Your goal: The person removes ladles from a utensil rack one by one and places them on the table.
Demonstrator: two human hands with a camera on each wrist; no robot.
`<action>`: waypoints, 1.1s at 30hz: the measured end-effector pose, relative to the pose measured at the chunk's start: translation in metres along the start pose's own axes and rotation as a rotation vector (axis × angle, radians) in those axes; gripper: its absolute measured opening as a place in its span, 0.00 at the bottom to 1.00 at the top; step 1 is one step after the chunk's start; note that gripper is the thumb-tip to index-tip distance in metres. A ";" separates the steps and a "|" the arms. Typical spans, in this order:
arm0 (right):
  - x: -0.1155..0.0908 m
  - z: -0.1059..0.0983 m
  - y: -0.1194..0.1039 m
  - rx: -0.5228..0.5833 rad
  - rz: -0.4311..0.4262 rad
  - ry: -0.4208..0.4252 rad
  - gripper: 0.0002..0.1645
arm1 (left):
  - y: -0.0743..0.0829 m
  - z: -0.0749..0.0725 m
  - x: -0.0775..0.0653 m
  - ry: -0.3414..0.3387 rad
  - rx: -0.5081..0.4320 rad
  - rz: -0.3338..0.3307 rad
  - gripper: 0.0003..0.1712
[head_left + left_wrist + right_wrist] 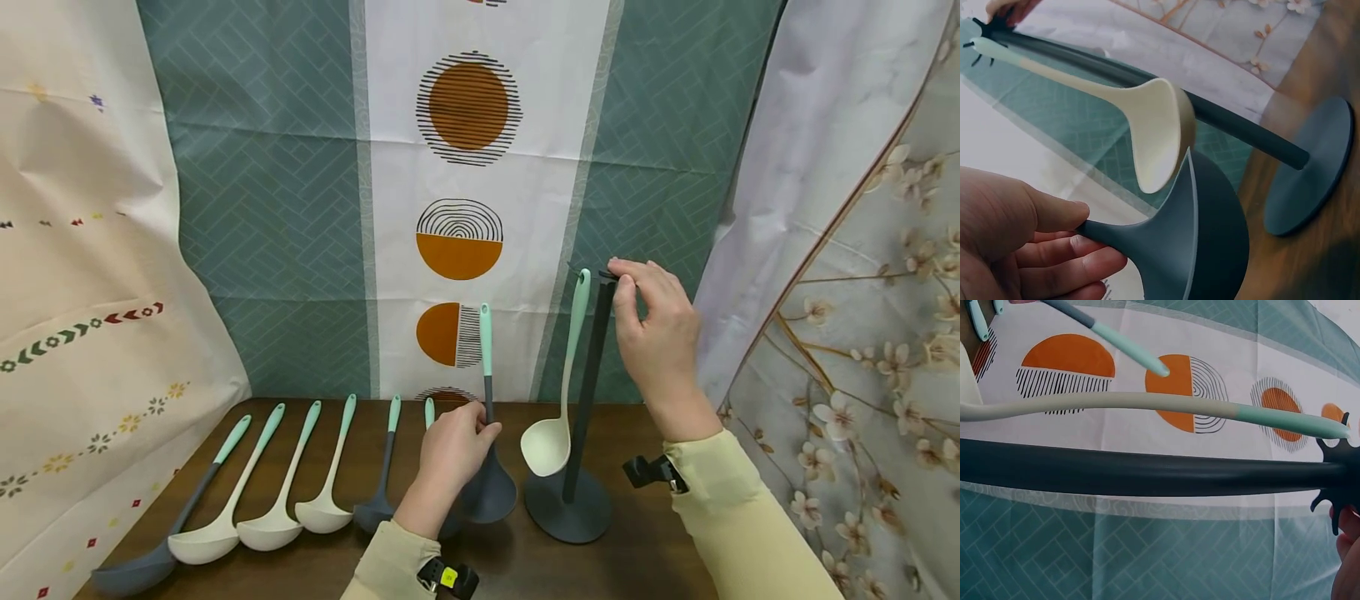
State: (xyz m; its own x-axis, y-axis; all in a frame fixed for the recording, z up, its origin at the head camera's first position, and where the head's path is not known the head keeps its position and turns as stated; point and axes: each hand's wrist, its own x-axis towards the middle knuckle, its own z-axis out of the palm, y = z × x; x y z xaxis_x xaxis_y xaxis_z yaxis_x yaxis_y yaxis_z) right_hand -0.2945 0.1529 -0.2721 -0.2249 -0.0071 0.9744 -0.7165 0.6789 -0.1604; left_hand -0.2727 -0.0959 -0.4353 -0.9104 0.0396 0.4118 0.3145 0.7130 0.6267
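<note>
My left hand (453, 454) pinches a dark grey ladle (489, 492) by its shaft, bowl down and mint-green handle end up. It is just left of a dark utensil stand (590, 392) with a round base. From a hook on the stand's left side hangs a cream ladle (546, 447) with a mint handle. My right hand (660, 333) holds the hooked top of the stand between thumb and fingers. In the left wrist view, the grey ladle's bowl (1216, 231) is close to the hanging cream bowl (1160, 137); whether they touch, I cannot tell.
Left on the brown table (315, 575) several ladles lie in a row: a grey one (138, 571) outermost, then cream ones (202, 543), then another grey one (375, 512). One more mint handle (429, 412) shows behind my left hand. Patterned cloths (262, 208) hang behind and at both sides.
</note>
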 end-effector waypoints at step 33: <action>-0.004 0.001 0.003 -0.047 -0.014 -0.003 0.23 | -0.031 0.027 -0.001 -0.155 0.024 -0.092 0.17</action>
State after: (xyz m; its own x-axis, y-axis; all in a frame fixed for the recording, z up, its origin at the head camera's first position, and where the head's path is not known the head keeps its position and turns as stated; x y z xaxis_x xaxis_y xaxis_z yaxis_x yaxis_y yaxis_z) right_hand -0.2966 0.1545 -0.2766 -0.2169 -0.0190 0.9760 -0.6881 0.7121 -0.1391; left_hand -0.2890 -0.0991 -0.4729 -0.9662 0.0795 0.2454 0.2231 0.7351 0.6402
